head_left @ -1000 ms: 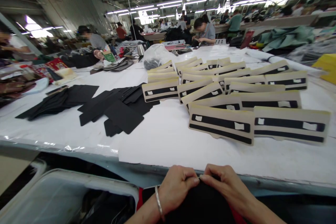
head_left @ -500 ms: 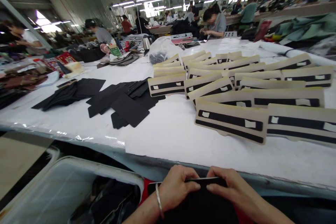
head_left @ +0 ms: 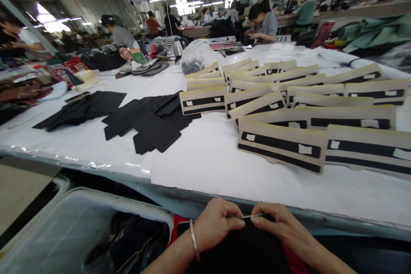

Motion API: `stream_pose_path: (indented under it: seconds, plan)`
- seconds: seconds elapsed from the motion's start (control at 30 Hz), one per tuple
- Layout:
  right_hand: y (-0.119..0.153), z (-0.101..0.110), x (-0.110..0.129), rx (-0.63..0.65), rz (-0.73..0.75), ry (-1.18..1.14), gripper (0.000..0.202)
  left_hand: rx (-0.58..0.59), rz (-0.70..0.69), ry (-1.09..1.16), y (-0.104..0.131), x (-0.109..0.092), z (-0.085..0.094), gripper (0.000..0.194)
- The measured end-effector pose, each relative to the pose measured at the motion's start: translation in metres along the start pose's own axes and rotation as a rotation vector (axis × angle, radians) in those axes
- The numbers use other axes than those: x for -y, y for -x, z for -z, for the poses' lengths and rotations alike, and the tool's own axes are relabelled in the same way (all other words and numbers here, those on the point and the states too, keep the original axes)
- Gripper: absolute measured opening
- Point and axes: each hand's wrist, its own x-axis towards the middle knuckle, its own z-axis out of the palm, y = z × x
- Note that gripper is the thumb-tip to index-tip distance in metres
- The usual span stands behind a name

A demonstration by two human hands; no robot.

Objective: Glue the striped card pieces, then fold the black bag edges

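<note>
Close to my body, below the table's front edge, both hands pinch the upper edge of a black panel (head_left: 240, 248) that has a thin pale rim. My left hand (head_left: 220, 218), with a bracelet at the wrist, grips the rim with thumb and fingers. Just beside it my right hand (head_left: 272, 220) pinches the same edge, a small gap between the two thumbs. The panel's lower part runs out of the picture. On the table ahead lie loose piles of black panels (head_left: 157, 130). To their right, several beige pieces with black strips (head_left: 282, 145) stand on edge in rows.
A white-topped table (head_left: 205, 171) stretches in front of me. At lower left stands a pale plastic bin (head_left: 80, 205) with dark pieces inside. Farther back are a clear plastic bag (head_left: 199, 58), a kettle (head_left: 178, 47) and a person (head_left: 265, 23) bent over work.
My thumbs have come slightly closer together along the panel's edge. The view has shifted a little, so the table items sit slightly higher and farther left.
</note>
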Motion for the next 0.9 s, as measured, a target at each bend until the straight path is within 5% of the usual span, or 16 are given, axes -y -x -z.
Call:
stream_pose_path:
  seconds: [0.17,0.4,0.77,0.9]
  plan:
    - [0.003,-0.002,0.002,-0.041,0.016,0.054,0.033,-0.036,0.022,0.007,-0.002,0.0,-0.001,0.016]
    - [0.02,-0.003,-0.008,-0.341,0.062,0.345,0.024,-0.189,0.038,0.037,0.003,0.0,0.003,0.018]
    - [0.02,-0.014,-0.015,-0.611,0.447,0.727,0.011,-0.272,-0.024,0.001,0.008,-0.004,0.002,0.024]
    - [0.02,-0.018,-0.019,-0.655,0.466,0.744,0.008,-0.305,-0.017,-0.014,0.007,0.001,-0.001,0.021]
